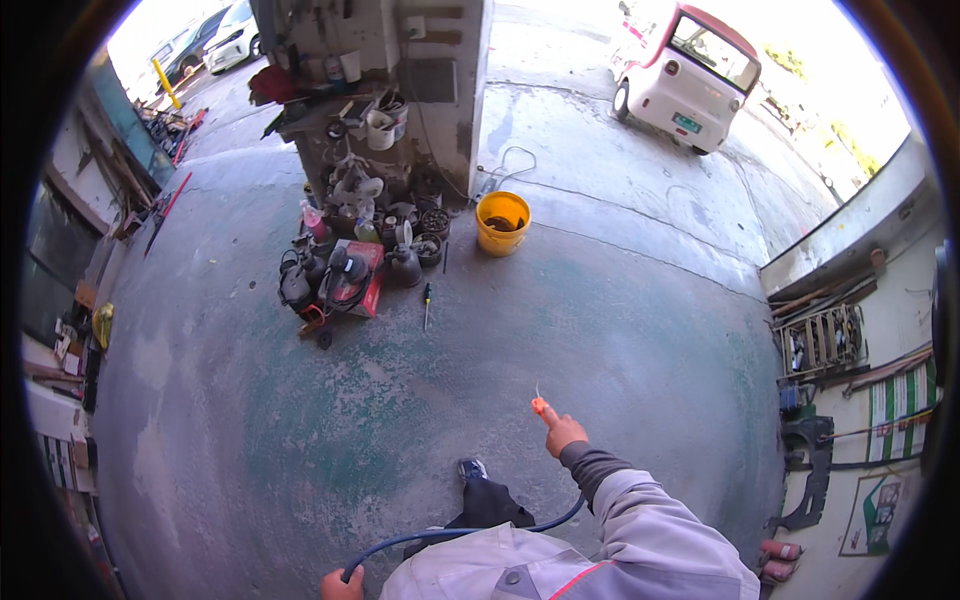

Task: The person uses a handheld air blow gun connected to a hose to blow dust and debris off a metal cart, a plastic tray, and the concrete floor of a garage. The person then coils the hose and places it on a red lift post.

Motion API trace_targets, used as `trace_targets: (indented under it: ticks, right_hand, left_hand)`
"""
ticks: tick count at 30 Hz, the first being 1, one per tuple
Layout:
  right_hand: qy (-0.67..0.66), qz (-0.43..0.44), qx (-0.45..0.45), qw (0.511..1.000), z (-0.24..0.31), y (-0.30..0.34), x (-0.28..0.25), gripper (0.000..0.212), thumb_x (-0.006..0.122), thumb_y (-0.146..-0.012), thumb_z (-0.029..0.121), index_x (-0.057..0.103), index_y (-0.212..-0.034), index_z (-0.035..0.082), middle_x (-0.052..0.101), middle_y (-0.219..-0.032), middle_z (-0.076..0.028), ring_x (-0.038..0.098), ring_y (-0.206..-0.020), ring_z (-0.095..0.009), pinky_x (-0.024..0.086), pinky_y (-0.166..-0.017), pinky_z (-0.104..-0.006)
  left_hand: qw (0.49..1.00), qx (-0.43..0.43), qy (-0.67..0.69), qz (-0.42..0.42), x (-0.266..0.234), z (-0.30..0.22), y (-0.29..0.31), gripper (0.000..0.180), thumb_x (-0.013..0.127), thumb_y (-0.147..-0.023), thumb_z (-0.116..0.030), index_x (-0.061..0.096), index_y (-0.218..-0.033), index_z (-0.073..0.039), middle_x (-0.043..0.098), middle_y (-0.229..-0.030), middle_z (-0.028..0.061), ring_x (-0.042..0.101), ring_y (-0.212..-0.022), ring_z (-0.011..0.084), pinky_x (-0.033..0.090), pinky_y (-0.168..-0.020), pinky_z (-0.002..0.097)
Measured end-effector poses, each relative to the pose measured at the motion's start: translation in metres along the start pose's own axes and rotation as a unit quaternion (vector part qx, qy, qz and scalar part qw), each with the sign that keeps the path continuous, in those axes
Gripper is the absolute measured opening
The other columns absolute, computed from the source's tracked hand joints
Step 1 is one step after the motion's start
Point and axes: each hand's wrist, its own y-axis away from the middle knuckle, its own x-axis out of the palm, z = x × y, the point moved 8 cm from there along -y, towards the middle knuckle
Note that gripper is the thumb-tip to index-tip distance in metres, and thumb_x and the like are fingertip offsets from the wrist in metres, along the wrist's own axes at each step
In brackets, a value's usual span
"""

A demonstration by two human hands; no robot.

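Observation:
My right hand (566,434) reaches forward over the floor, fingers closed around a small orange air blow gun (539,405) with a thin metal nozzle. At the lower edge, my left hand (342,586) is wrapped around a blue hose (430,534). That hose crosses in front of my body and passes out of sight behind my right forearm. My dark shoe (472,468) stands on the concrete floor below the hands.
Ahead stands a yellow bucket (503,240) beside a pillar (440,120). Left of it are a red box (365,285), bottles and cans; a screwdriver (427,305) lies on the floor. A metal rack (822,340) lines the right wall. A small white vehicle (680,90) is outside.

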Motion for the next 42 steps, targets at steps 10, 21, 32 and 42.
trace_targets:
  ticks: [10, 21, 32, 42]
  right_hand:
    - [-0.166, -0.284, 0.095, 0.94, -0.111, 0.013, -0.121, 0.061, 0.059, -0.087, 0.014, 0.045, -0.146, 0.014, 0.066, -0.098, -0.026, 0.064, -0.089, -0.044, 0.051, -0.08, -0.051]
    - [-0.244, -0.425, 0.012, 0.872, -0.014, 0.077, -0.164, 0.062, 0.062, -0.088, 0.019, 0.044, -0.147, 0.015, 0.067, -0.113, -0.023, 0.066, -0.1, -0.041, 0.052, -0.086, -0.0459]
    - [-0.135, -0.352, -0.116, 0.919, 0.234, 0.073, -0.049, 0.063, 0.061, -0.087, 0.015, 0.042, -0.147, 0.009, 0.066, -0.119, -0.023, 0.064, -0.107, -0.041, 0.051, -0.091, -0.0443]
    - [-0.086, 0.267, -0.087, 0.956, 0.482, -0.005, 0.214, 0.058, 0.066, -0.083, 0.01, 0.047, -0.138, 0.01, 0.065, -0.085, -0.012, 0.066, -0.071, -0.024, 0.054, -0.065, -0.0391]
  left_hand:
    - [0.976, 0.193, 0.058, 0.081, -0.015, -0.103, -0.021, 0.041, 0.071, -0.084, -0.034, 0.052, -0.067, -0.002, 0.045, -0.058, 0.003, 0.042, -0.057, 0.0133, 0.036, -0.052, 0.0352]
    - [0.968, 0.163, 0.19, 0.008, -0.077, 0.027, 0.021, 0.04, 0.071, -0.088, -0.03, 0.049, -0.067, -0.004, 0.042, -0.058, -0.0018, 0.038, -0.058, 0.0078, 0.032, -0.05, 0.0316]
    - [0.939, -0.027, 0.298, -0.17, -0.125, 0.282, 0.123, 0.043, 0.074, -0.087, -0.035, 0.052, -0.068, -0.003, 0.043, -0.057, 0.0005, 0.038, -0.059, 0.0065, 0.034, -0.051, 0.0315]
    - [0.797, -0.278, 0.45, -0.292, -0.091, 0.469, 0.161, 0.05, 0.061, -0.097, -0.039, 0.05, -0.063, -0.004, 0.046, -0.054, 0.0005, 0.042, -0.054, 0.0097, 0.034, -0.051, 0.0335]
